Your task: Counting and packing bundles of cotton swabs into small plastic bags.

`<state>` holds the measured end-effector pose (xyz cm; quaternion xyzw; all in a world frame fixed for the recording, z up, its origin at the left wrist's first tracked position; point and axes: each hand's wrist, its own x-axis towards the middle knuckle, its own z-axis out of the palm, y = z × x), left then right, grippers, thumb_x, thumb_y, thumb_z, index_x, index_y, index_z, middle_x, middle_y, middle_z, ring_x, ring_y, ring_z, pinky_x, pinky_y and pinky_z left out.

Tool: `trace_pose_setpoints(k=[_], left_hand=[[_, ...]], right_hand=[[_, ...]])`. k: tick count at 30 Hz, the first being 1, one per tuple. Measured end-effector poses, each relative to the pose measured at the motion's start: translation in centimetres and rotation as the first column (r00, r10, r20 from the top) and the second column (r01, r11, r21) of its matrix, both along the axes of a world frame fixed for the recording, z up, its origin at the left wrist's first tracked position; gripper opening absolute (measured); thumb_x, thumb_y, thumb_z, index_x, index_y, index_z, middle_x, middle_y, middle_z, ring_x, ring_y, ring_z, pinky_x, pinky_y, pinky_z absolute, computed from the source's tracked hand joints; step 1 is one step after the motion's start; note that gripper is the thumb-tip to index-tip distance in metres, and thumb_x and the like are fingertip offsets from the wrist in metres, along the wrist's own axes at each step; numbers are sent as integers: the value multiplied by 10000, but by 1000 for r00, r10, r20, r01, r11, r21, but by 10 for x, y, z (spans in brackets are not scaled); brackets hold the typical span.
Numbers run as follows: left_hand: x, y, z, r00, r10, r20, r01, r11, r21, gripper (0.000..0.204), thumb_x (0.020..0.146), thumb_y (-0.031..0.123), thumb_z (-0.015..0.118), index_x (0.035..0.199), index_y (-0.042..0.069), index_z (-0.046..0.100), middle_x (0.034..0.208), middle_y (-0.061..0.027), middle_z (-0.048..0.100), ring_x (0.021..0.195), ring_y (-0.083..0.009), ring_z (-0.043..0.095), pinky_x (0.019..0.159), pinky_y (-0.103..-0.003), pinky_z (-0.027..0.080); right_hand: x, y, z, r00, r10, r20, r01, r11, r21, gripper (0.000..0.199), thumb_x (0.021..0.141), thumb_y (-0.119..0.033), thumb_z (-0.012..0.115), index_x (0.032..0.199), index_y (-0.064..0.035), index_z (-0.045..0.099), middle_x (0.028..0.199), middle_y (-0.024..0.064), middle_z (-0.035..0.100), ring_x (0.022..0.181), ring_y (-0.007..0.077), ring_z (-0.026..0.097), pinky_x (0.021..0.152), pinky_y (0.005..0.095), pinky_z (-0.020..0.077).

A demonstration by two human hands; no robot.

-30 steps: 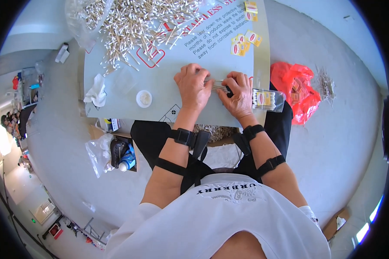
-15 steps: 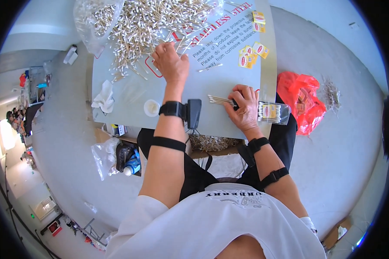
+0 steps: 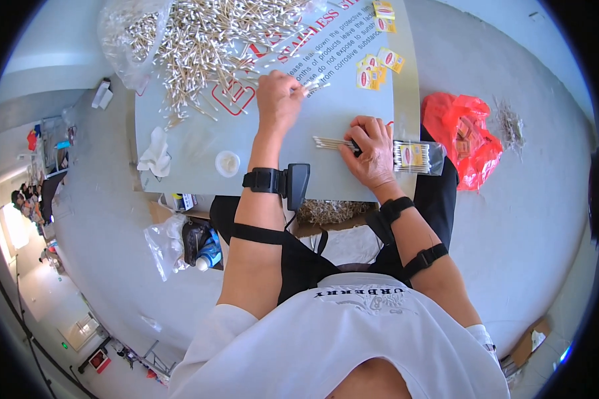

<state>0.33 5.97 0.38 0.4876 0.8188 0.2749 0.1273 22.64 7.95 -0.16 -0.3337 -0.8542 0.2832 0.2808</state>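
The left hand point(image 3: 279, 100) leaves the edge of the heap of cotton swabs point(image 3: 203, 56) for a few strays.

From where I stand, it has just shifted rightward to some loose swabs point(image 3: 317, 86); its fingers are curled, though I can't tell whether they hold any. The right hand point(image 3: 371, 154) stays closed over a small bundle of swabs point(image 3: 327, 142) on the table point(image 3: 196, 146), just left of a filled clear bag point(image 3: 435, 159), so only the left is free to reach.
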Motion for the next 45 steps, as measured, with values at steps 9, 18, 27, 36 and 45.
trace_pose_setpoints(k=[9, 18, 27, 36, 45], left_hand=[[8, -2, -6, 974, 86, -210, -28, 963, 267, 251, 672, 14, 742, 873, 116, 631, 953, -42, 572, 947, -292, 503, 853, -417, 402], [26, -19, -10, 979, 8, -204, 34, 979, 200, 277, 645, -10, 733, 863, 122, 625, 918, -37, 558, 935, -283, 506, 842, -418, 405], [36, -18, -4, 979, 80, -187, -34, 970, 241, 288, 643, 54, 751, 899, 120, 635, 1004, -41, 530, 1039, -280, 456, 891, -434, 379], [38, -19, -5, 979, 38, -201, -3, 985, 172, 378, 633, 66, 767, 975, 119, 616, 1012, -53, 526, 1040, -293, 455, 896, -443, 378], [23, -3, -4, 982, 18, -187, 8, 991, 133, 308, 706, 109, 748, 983, 99, 614, 1014, -81, 546, 1013, -312, 483, 863, -434, 400]], right_hand=[[0, -1, 2, 1000, 10, 8, -10, 1000, -21, 152, 676, -144, 690, 772, -90, 584, 974, 64, 543, 917, 288, 514, 826, 419, 388], [0, -1, 2, 1000, 0, -2, 0, 1000, -3, 146, 686, -149, 686, 774, -92, 583, 967, 61, 546, 919, 285, 514, 842, 423, 383], [1, -1, 1, 1000, 0, -11, 0, 1000, -11, 152, 682, -155, 688, 770, -95, 580, 970, 58, 545, 920, 280, 514, 847, 423, 383], [0, -1, 2, 1000, 2, -5, -2, 1000, -4, 154, 680, -150, 688, 776, -96, 579, 968, 57, 544, 917, 271, 514, 840, 421, 389], [2, 0, 0, 1000, -1, -5, 1, 1000, 5, 158, 681, -150, 689, 774, -95, 574, 971, 57, 545, 919, 273, 515, 843, 423, 387]])
